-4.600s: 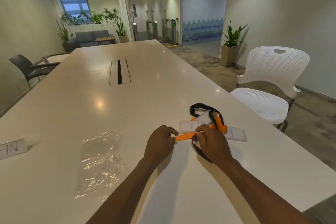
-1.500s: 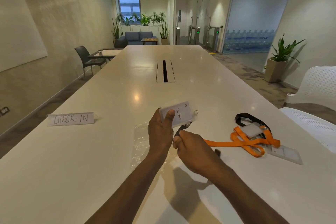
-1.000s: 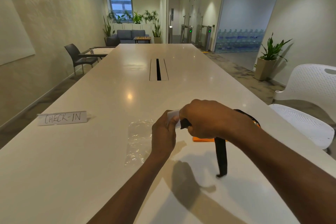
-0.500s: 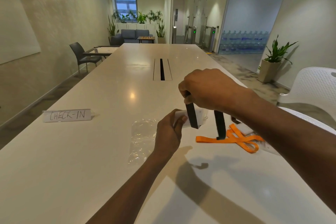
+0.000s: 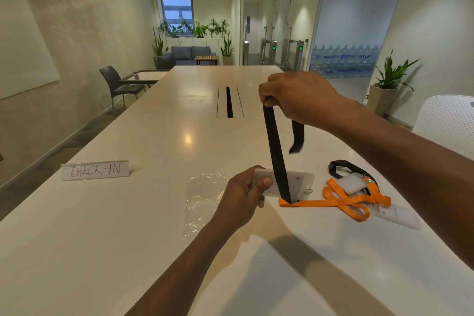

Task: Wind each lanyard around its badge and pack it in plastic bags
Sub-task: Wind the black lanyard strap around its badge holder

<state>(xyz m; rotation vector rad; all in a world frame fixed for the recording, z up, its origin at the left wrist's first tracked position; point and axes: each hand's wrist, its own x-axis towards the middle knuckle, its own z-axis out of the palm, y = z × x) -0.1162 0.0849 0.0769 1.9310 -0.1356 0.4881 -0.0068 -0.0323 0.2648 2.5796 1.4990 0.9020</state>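
the white rectangular plastic badge [image 5: 295, 183] sits just above the table, pinched at its left end in my left hand [image 5: 243, 194], thumb on top and fingers curled under. its flat black fabric lanyard [image 5: 275, 151] runs across the badge face and straight up to my right hand [image 5: 295, 96], which is closed around the strap well above the badge; a short loose tail hangs from under that hand.

to wind well, i judge i should keep the strap flat and taut, lay each turn beside the last across the badge's short side, and shift my left thumb to pin each pass so nothing slackens. the tail is short, so few turns seem left; tucking the end under a turn would hold it for bagging.

counting outward: one badge in hand with one black lanyard. just right of it, a tangled pile on the long white table [image 5: 128, 251]: one orange fabric lanyard [image 5: 346, 200], one more black lanyard [image 5: 341, 167], and two white badges [image 5: 351, 183] that i can make out, though the tangle may hide more. left of my wrist lies clear crinkled plastic bags [image 5: 202, 200]; i cannot tell how many. one white "check-in" paper sign [image 5: 96, 169] stands farther left.
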